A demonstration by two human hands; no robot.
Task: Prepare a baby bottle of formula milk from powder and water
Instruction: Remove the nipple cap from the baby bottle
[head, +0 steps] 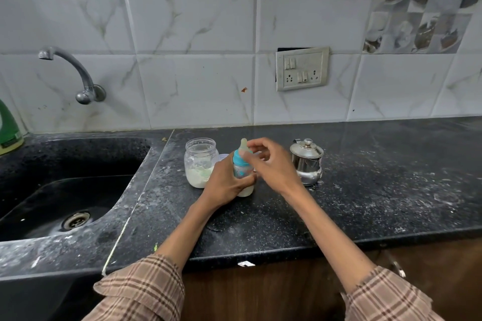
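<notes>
Left grip [224,185] wrapping baby bottle [243,167] upright on table [365,190] | right grip [271,164] hovering loosely open beside teat | powder jar [200,161] sitting left

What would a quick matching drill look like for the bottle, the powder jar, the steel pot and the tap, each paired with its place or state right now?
Things:
1. baby bottle
2. powder jar
3. steel pot
4. tap

Places or states:
A. mounted on the tiled wall above the sink
B. lid on, standing to the right of the hands
C. gripped upright by the left hand, teal collar and teat on
D. lid off, white powder in the bottom

Pairs: 1-C, 2-D, 3-B, 4-A
</notes>
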